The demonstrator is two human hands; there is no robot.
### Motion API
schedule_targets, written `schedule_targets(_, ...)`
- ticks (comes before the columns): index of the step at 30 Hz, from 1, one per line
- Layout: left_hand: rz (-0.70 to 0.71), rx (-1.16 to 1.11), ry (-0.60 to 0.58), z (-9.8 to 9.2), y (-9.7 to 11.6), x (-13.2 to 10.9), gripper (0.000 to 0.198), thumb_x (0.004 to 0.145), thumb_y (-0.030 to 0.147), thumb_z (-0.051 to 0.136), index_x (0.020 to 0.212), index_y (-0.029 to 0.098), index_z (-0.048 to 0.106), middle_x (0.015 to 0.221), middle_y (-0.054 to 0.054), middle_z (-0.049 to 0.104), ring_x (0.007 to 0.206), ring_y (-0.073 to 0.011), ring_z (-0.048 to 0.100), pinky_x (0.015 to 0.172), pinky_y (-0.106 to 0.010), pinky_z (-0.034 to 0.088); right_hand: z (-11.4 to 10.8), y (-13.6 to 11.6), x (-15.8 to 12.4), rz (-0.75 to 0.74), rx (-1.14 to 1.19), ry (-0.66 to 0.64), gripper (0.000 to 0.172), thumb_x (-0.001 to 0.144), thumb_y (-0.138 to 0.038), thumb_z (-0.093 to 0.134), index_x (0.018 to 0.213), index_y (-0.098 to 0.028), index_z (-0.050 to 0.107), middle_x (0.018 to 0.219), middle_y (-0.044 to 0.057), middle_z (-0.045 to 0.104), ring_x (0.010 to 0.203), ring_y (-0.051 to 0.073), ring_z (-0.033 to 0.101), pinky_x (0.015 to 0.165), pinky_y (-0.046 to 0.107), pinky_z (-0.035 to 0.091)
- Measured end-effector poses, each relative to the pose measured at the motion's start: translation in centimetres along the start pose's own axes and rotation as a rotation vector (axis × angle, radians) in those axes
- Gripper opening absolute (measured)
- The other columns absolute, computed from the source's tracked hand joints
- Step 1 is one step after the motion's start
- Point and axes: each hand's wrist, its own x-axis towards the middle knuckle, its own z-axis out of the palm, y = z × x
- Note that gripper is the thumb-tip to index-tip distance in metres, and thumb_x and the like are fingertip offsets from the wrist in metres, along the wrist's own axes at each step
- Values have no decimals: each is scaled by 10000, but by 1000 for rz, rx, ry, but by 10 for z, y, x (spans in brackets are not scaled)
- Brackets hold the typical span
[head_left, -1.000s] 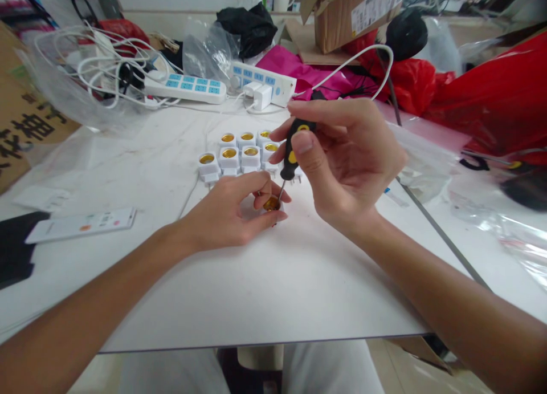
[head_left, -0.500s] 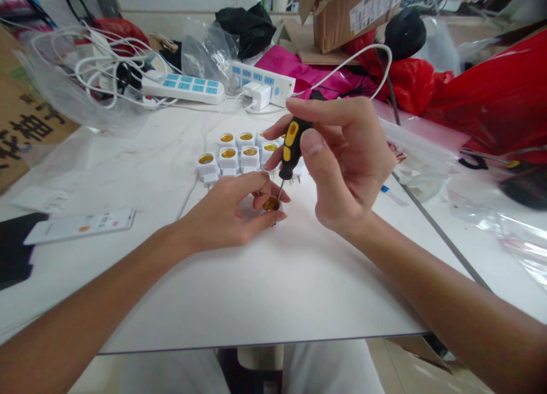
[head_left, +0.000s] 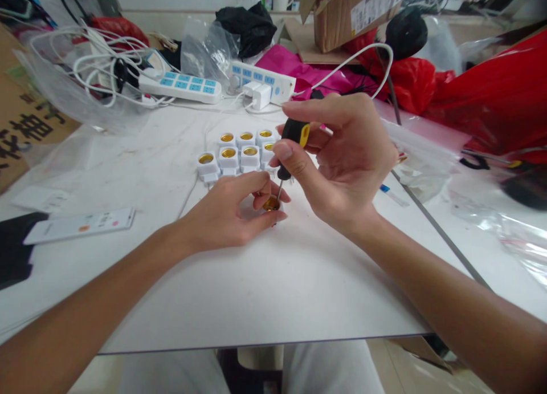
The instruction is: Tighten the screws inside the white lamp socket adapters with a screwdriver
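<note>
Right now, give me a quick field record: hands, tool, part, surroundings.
left hand: left hand grips a brass-lined socket on the white table
right hand: right hand pinches a black-and-yellow screwdriver, near upright
tool tip: shaft runs down into the socket's brass opening
behind hands: cluster of matching sockets, brass openings up
far side: two white power strips with blue outlets, tangled white cables
left side: flat white device, perhaps a remote, lying on the table
</note>
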Motion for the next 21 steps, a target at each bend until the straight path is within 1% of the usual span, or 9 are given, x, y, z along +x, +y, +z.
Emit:
schedule_targets(2, -9, 2, -3, 0, 1, 0, 389, 923, 129, 840, 813, 226, 480, 878, 28, 787, 865, -150, 812, 687, -223, 560, -1, 1, 0, 14, -13, 5, 256, 1021, -450, 826, 1226, -314, 758, 1132, 29, 778, 978, 219, 801, 735, 335, 730)
schedule_targets(4, -20, 5, -4, -1, 1, 0, 391, 923, 141, 836, 804, 228, 474, 866, 26, 785, 852, -154, 808, 681, -230, 560, 0, 2, 0, 15, 3, -11, 245, 1040, -460, 794, 1235, -321, 744, 1195, 43, 767, 1015, 223, 798, 722, 327, 729)
schedule_targets(7, -35, 13, -1, -1, 1, -1, 384, 917, 161, 838, 799, 230, 480, 883, 15, 798, 843, -163, 808, 649, -235, 549, 2, 0, -1, 16, 106, -62, 218, 1077, -406, 728, 1270, -303, 726, 1294, 64, 723, 1079, 236, 803, 712, 330, 738)
schedule_targets(10, -47, 18, -5, -1, 0, -1, 389, 916, 174, 839, 791, 230, 475, 917, 3, 813, 839, -169, 807, 679, -251, 569, 2, -1, -1, 36, 152, -76, 194, 1099, -375, 684, 1277, -299, 705, 1303, 70, 709, 1098, 249, 804, 716, 356, 752)
schedule_targets(14, -42, 25, -5, -1, 1, 0, 394, 923, 182, 838, 790, 231, 470, 916, -3, 812, 831, -168, 804, 727, -266, 588, 0, 0, -1, 52, 62, -46, 241, 1061, -443, 751, 1259, -316, 700, 1259, 71, 742, 982, 237, 795, 687, 365, 746)
schedule_targets(16, -35, 31, -5, -1, 1, 0, 380, 921, 186, 843, 801, 232, 485, 896, 0, 799, 817, -168, 800, 718, -266, 585, -1, 2, 0, 50, 26, -36, 272, 1035, -473, 790, 1243, -317, 710, 1225, 65, 750, 944, 232, 791, 685, 365, 740)
schedule_targets(21, -10, 48, 3, -1, 1, 0, 259, 930, 176, 826, 887, 230, 577, 749, 44, 678, 793, -171, 792, 678, -256, 565, 0, 4, 2, -2, -37, 14, 298, 990, -518, 848, 1183, -322, 735, 1079, 13, 717, 823, 180, 749, 649, 314, 702)
